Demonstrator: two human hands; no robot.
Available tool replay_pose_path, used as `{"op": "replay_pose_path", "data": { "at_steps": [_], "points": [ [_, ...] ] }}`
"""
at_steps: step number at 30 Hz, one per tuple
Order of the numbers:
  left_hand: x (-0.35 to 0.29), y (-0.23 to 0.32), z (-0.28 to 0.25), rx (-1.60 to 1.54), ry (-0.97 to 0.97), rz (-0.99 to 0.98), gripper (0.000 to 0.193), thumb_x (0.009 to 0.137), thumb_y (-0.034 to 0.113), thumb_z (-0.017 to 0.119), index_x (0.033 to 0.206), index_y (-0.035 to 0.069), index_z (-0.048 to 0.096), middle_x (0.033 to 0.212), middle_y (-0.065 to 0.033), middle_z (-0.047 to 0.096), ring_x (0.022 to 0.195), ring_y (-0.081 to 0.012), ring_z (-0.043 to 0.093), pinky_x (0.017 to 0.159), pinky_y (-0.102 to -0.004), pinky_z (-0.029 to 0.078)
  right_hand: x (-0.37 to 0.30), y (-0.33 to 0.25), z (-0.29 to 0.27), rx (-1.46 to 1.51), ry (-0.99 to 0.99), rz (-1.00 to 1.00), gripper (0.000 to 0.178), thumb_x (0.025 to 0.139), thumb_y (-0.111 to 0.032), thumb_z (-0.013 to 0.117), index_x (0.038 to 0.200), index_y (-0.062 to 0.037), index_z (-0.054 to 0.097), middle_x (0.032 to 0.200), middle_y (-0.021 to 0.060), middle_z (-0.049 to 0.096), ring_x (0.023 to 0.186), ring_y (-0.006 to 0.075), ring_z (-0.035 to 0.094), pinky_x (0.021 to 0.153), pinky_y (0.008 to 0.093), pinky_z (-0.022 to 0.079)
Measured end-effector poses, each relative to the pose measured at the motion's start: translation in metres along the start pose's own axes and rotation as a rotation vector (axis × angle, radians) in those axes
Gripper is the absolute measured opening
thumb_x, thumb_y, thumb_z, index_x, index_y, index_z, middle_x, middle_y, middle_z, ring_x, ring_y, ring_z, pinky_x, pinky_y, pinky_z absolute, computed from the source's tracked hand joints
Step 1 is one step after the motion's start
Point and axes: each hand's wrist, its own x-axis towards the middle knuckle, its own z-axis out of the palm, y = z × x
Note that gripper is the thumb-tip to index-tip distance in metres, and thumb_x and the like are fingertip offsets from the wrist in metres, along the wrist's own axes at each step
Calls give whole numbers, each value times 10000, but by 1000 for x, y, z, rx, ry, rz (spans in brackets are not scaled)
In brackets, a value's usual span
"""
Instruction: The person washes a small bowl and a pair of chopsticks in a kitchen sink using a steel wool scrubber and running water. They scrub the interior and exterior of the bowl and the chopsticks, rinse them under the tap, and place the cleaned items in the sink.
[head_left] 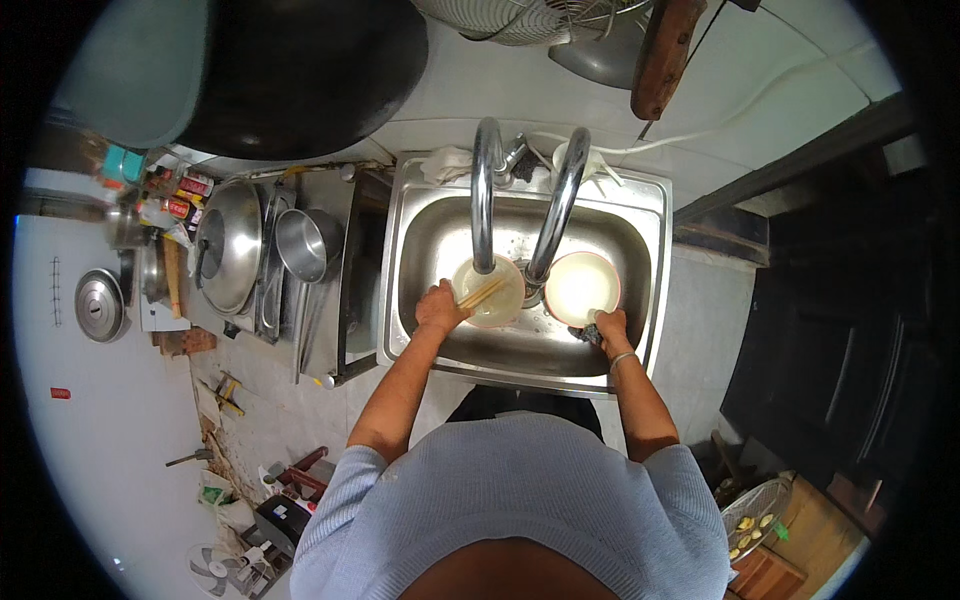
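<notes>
Over the steel sink (655, 300), my left hand (440, 309) is closed around a small bundle of light wooden chopsticks (483, 292). They slant across a pale bowl (508, 306), which sits beneath the left faucet pipe. To the right is a white bowl with a reddish rim (583, 283), and my right hand (613, 332) grips its near right edge with the thumb on the rim. A dark, crumpled scrubber or cloth (587, 334) shows by that hand's fingers; how it is held is partly hidden.
Two curved chrome pipes (484, 190) arch over the sink from its back ledge. A white cloth (447, 164) lies on that ledge. Left of the sink, a saucepan (307, 245) and a lidded wok (230, 245) rest by the stove. A large dark wok (310, 75) hangs at the upper left.
</notes>
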Motion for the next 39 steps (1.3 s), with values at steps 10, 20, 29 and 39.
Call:
{"op": "replay_pose_path", "data": {
  "at_steps": [10, 20, 29, 39],
  "points": [
    [19, -25, 29, -11, -310, 38, 319, 743, 264, 626, 938, 12, 611, 959, -203, 618, 932, -340, 591, 795, -416, 474, -18, 54, 44, 243, -150, 173, 341, 744, -398, 696, 904, -113, 597, 750, 33, 605, 593, 163, 569, 473, 365, 438],
    [-44, -38, -6, -1027, -317, -5, 161, 833, 145, 605, 955, 42, 622, 613, 26, 547, 512, -66, 471, 487, -217, 399, -1, 58, 156, -330, -330, -235, 400, 762, -341, 682, 995, -17, 644, 858, 60, 656, 734, 149, 588, 640, 322, 457],
    [-72, -47, -22, -1307, -359, -194, 107, 807, 125, 639, 883, 76, 582, 601, -3, 561, 419, -32, 408, 367, -181, 305, 43, 87, 181, -86, -304, -223, 329, 727, -101, 603, 1043, -8, 604, 1016, 138, 628, 958, 269, 590, 803, 321, 442],
    [-89, -59, -41, -1549, -437, -76, 213, 900, 121, 503, 1064, -4, 559, 681, -26, 547, 480, -61, 400, 435, -188, 339, 21, 76, 165, 168, -570, -207, 387, 710, -14, 556, 1094, 22, 554, 1022, 106, 600, 927, 225, 561, 804, 313, 422]
  ]
}}
